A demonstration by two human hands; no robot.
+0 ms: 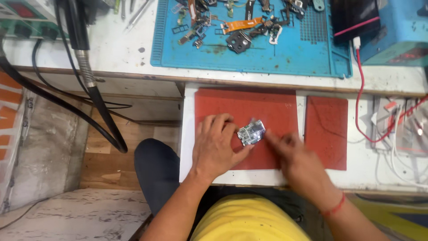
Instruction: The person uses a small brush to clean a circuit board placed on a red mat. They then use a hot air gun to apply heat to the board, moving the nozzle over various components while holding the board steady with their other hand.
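On the red mat (267,156), my left hand (216,145) pinches the small circuit board (252,132), fingers closed around its left edge. My right hand (296,158) is blurred just right of the board; I cannot tell its grip. Beyond the mat lies a blue work mat (267,58) strewn with phone parts (238,41).

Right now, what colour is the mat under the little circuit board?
Red: the mat under the circuit board is plain red, shown in the head view.
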